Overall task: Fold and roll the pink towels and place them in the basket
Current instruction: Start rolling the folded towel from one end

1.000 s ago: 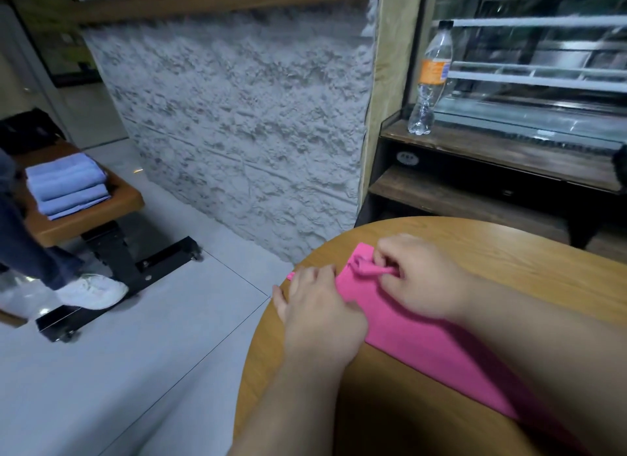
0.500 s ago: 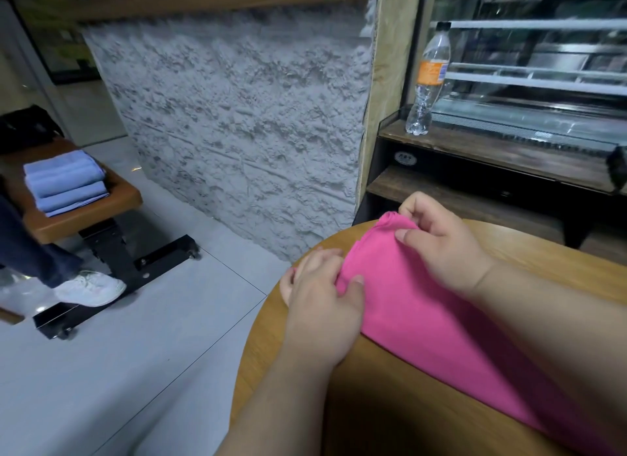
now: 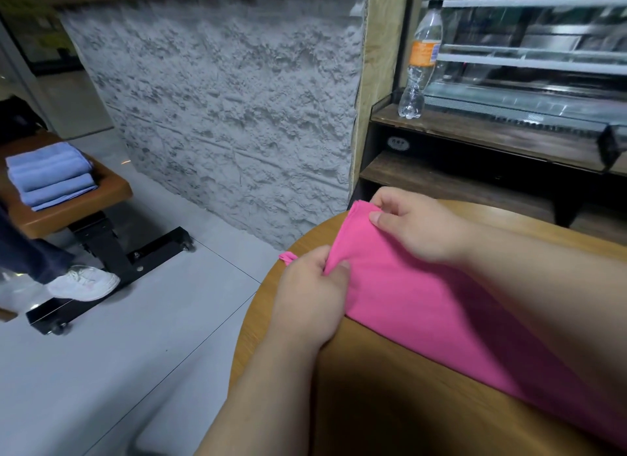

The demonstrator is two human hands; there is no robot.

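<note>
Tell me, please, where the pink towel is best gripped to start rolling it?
Grip the pink towel at its narrow far end, a corner in each hand, from above, where the left hand and right hand pinch it now. It lies as a long strip on the table, so that short edge should roll evenly.

Up and to the right of the fingers (image 3: 376, 216), a clear plastic bottle (image 3: 420, 62) with an orange label stands upright on a dark wooden shelf (image 3: 481, 131), with a glass display case (image 3: 529, 52) right behind it. Beyond the fingers there's a rough grey stone wall (image 3: 220, 116). Well off to their left, folded blue towels (image 3: 51, 175) are stacked on a brown padded surface (image 3: 84, 213) with a black wheeled frame (image 3: 112, 252). A white shoe (image 3: 83, 282) is on the grey tiled floor (image 3: 118, 354) just beside it.
</note>
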